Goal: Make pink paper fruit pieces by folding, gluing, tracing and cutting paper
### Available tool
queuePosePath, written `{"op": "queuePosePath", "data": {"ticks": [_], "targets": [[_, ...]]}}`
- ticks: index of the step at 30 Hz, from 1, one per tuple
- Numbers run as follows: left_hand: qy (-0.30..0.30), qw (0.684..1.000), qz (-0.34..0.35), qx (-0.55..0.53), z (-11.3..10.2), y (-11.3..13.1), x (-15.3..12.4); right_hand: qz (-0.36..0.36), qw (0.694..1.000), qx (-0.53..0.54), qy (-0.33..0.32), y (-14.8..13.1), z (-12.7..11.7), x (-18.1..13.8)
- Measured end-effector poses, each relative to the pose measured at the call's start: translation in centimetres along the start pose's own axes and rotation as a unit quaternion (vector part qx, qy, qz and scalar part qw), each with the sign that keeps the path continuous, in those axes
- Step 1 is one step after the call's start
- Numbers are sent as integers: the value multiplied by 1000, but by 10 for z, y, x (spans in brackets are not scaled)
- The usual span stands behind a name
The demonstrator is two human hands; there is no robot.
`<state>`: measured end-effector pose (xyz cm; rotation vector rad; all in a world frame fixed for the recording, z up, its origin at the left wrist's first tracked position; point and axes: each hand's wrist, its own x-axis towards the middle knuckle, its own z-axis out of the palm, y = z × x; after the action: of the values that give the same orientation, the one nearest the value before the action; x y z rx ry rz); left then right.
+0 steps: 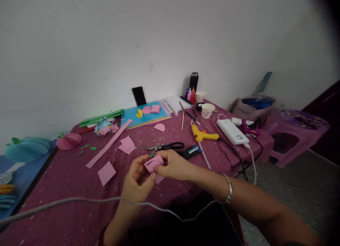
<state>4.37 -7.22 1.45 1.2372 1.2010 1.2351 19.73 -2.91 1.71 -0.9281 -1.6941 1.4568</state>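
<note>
Both hands meet over the near part of the table, gripping pink paper pieces (154,163). My left hand (136,180) has its fingers curled around the left side of the paper. From the right, my right hand (172,164) pinches it between thumb and fingers. Part of the paper hides behind the fingers, so I cannot tell how many layers there are. Just beyond lie the black-handled scissors (170,146), with their blades towards the left. A pink paper square (106,173) and a small stack of pink squares (126,145) rest to the left.
A yellow glue gun (203,134) with its cord lies to the right, near a white power bank (232,131) and a paper cup (207,110). A long pink strip (109,143) lies at left. A white cable (79,200) crosses in front of my forearms.
</note>
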Motion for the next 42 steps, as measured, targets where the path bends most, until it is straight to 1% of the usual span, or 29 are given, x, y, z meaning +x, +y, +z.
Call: {"op": "queuePosePath", "data": {"ticks": [4, 6, 9, 11, 15, 17, 21, 25, 28, 31, 33, 35, 36, 37, 38, 40, 41, 42], "targets": [[52, 995, -48, -68, 2, -5, 11, -10, 999, -23, 23, 1, 3, 2], [63, 989, -72, -115, 7, -6, 14, -14, 999, -24, 33, 3, 5, 3], [70, 978, -89, -176, 14, -3, 17, -21, 999, -4, 41, 6, 4, 6], [74, 974, -94, -193, 15, 0, 20, -22, 999, 32, 18, 8, -2, 8], [59, 975, -111, -185, 8, 2, 32, 11, 990, 125, -68, 8, -25, 17], [44, 976, -121, -174, 3, -1, 40, 17, 987, 134, -82, 7, -37, 22], [32, 983, -124, -131, -4, -6, 58, 5, 994, 79, -76, 9, -53, 36], [22, 987, -133, -86, -3, -7, 70, 14, 996, 37, -74, 11, -57, 47], [4, 987, -140, -83, -3, -11, 76, 21, 997, 12, -76, 12, -59, 53], [19, 987, -131, -87, -5, -17, 82, 31, 995, -20, -95, 15, -68, 60], [33, 988, -132, -77, -7, -20, 85, 46, 991, -40, -116, 18, -80, 66], [41, 987, -139, -67, -9, -23, 88, 62, 986, -92, -124, 20, -95, 72], [44, 987, -142, -63, -10, -23, 89, 63, 981, -150, -110, 21, -103, 74], [47, 987, -142, -58, -11, -23, 90, 55, 969, -229, -79, 22, -109, 74], [51, 988, -139, -51, -12, -23, 91, 40, 946, -320, -37, 22, -113, 73], [56, 989, -131, -24, -13, -20, 93, -3, 881, -472, 36, 21, -113, 63], [63, 990, -125, -6, -14, -18, 94, -23, 857, -513, 42, 21, -110, 56], [71, 990, -118, 13, -16, -16, 96, -37, 849, -527, 20, 21, -105, 48]]}}
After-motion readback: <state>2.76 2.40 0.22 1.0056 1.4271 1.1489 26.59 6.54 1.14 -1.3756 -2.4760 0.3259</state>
